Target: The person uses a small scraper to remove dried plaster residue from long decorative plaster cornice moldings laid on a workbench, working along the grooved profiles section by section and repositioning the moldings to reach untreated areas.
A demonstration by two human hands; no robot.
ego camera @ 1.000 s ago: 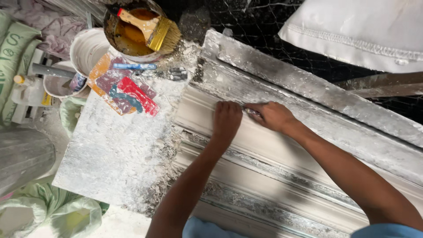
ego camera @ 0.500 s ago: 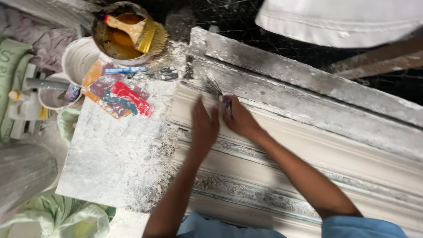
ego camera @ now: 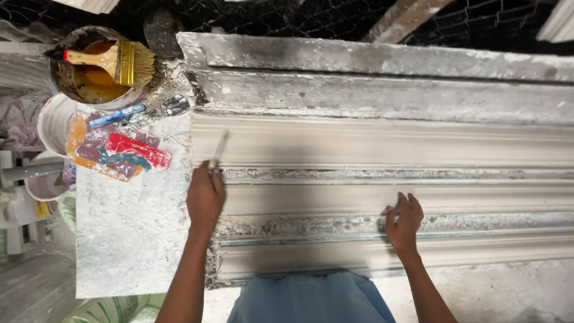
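A long pale plaster moulding (ego camera: 382, 149) with ridges and grooves lies across the bench. My left hand (ego camera: 204, 196) is at the moulding's left end, shut on a thin blade-like tool (ego camera: 219, 148) that points up along the surface. My right hand (ego camera: 403, 220) rests further right with fingers spread on a rough, crumbly groove of the moulding, holding nothing.
A plaster-dusted board (ego camera: 128, 227) lies left of the moulding. On it sit a colourful packet (ego camera: 119, 152) and a blue-handled tool (ego camera: 140, 112). A tin of orange liquid (ego camera: 89, 78) holds a wide brush (ego camera: 119, 61). White buckets (ego camera: 52, 122) stand at the far left. Wire mesh (ego camera: 287, 18) runs behind.
My hands have parted: the left moved down to the moulding's left end with the tool, the right slid far to the right. The view shifted right along the moulding.
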